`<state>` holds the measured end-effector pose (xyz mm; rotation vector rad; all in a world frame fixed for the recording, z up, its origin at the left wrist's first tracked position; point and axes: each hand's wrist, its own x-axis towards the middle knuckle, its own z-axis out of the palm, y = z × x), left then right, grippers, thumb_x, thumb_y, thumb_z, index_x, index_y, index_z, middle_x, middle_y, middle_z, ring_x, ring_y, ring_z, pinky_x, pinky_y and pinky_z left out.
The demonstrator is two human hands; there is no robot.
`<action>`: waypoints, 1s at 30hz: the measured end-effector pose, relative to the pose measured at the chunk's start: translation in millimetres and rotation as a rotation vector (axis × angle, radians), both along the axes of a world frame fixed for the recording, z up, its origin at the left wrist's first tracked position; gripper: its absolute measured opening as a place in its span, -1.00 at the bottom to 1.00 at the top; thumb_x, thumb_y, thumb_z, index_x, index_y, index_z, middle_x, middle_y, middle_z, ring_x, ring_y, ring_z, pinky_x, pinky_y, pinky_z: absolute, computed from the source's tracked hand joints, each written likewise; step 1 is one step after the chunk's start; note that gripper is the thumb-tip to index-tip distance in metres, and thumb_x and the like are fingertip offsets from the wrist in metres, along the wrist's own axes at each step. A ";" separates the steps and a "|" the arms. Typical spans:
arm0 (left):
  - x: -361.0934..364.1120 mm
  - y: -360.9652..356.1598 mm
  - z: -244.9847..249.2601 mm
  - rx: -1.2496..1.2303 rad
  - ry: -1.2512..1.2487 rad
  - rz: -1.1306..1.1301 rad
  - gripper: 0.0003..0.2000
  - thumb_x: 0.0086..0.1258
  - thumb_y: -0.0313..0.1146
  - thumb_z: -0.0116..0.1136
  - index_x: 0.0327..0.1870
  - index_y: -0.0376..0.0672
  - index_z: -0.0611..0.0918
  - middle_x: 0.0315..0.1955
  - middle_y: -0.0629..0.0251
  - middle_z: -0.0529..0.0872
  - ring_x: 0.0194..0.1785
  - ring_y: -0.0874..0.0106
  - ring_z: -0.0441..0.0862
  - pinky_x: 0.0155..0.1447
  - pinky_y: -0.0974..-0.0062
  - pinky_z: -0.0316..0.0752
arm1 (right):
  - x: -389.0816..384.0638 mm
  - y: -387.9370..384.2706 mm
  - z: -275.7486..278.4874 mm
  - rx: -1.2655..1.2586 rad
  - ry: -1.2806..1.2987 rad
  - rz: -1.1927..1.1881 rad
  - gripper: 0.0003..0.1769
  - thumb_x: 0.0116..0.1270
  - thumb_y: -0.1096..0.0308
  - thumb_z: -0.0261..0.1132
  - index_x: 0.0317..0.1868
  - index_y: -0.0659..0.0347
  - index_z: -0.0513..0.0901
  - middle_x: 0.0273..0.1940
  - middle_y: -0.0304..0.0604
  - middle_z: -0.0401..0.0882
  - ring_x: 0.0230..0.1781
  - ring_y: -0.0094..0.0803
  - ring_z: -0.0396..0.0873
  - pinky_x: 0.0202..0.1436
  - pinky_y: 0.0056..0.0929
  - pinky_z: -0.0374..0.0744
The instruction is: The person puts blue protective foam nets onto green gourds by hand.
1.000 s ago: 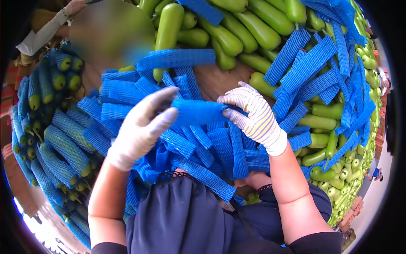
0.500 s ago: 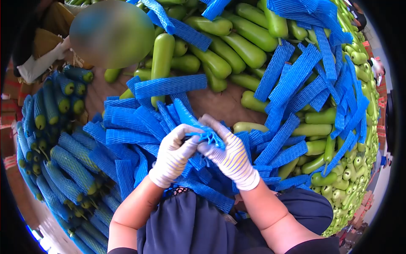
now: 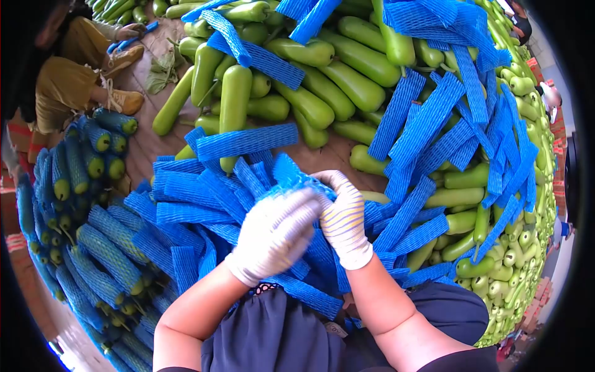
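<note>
Both of my hands wear white gloves with thin stripes and meet just above my lap. My right hand (image 3: 344, 224) is closed on the gathered end of a blue foam net sleeve (image 3: 286, 172). Blurred by motion, my left hand (image 3: 271, 237) lies across that sleeve with its back turned up, and its fingertips are hidden. Around and below my hands is a heap of flat blue foam net sleeves (image 3: 193, 204). A bare green bottle gourd (image 3: 235, 102) lies just beyond, with one loose sleeve (image 3: 248, 141) across its lower part.
Sleeved gourds (image 3: 110, 251) are stacked at the left. Bare gourds (image 3: 353, 87) pile up ahead, and more sleeves (image 3: 427, 121) drape over those at the right. Brown ground sheeting (image 3: 144, 80) shows at the upper left, beside another person's shoes (image 3: 126, 101) and hand (image 3: 131, 31).
My left hand has turned from a pinch on the sleeve to lie over it, back up. The large round object at the upper left has left the view, uncovering the other person's legs and several gourds.
</note>
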<state>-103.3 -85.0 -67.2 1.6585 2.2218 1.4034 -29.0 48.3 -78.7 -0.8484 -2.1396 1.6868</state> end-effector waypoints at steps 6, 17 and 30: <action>-5.8 -13.6 -46.7 -0.481 -0.309 0.094 -0.76 0.30 -0.43 0.17 -0.03 -0.27 0.61 -0.13 0.05 0.69 -0.04 0.11 0.66 0.06 0.27 0.53 | 18.3 -24.4 -9.2 0.170 -0.015 0.230 -0.78 0.23 0.35 0.38 -0.16 0.27 0.67 -0.28 0.06 0.68 -0.25 -0.03 0.66 -0.14 -0.24 0.60; 6.7 2.5 -65.2 0.078 -1.223 0.128 -0.70 0.50 -0.25 0.04 0.11 -0.18 0.59 0.05 0.22 0.66 0.10 0.35 0.59 0.21 0.42 0.45 | 20.8 -18.7 3.3 -0.776 0.211 0.154 -0.81 0.41 0.35 0.33 -0.08 0.29 0.67 -0.20 -0.30 0.69 -0.24 -0.68 0.55 -0.11 -0.65 0.51; -29.4 2.5 -130.0 0.790 -2.226 -0.266 -0.54 0.50 -0.33 -0.08 0.41 -0.15 0.38 0.30 0.09 0.49 0.39 0.28 0.40 0.48 0.42 0.22 | -50.8 32.8 -47.9 -0.348 0.220 0.111 -0.67 0.31 0.24 0.39 -0.08 0.33 0.59 -0.27 -0.13 0.65 -0.27 -0.32 0.65 -0.16 -0.42 0.59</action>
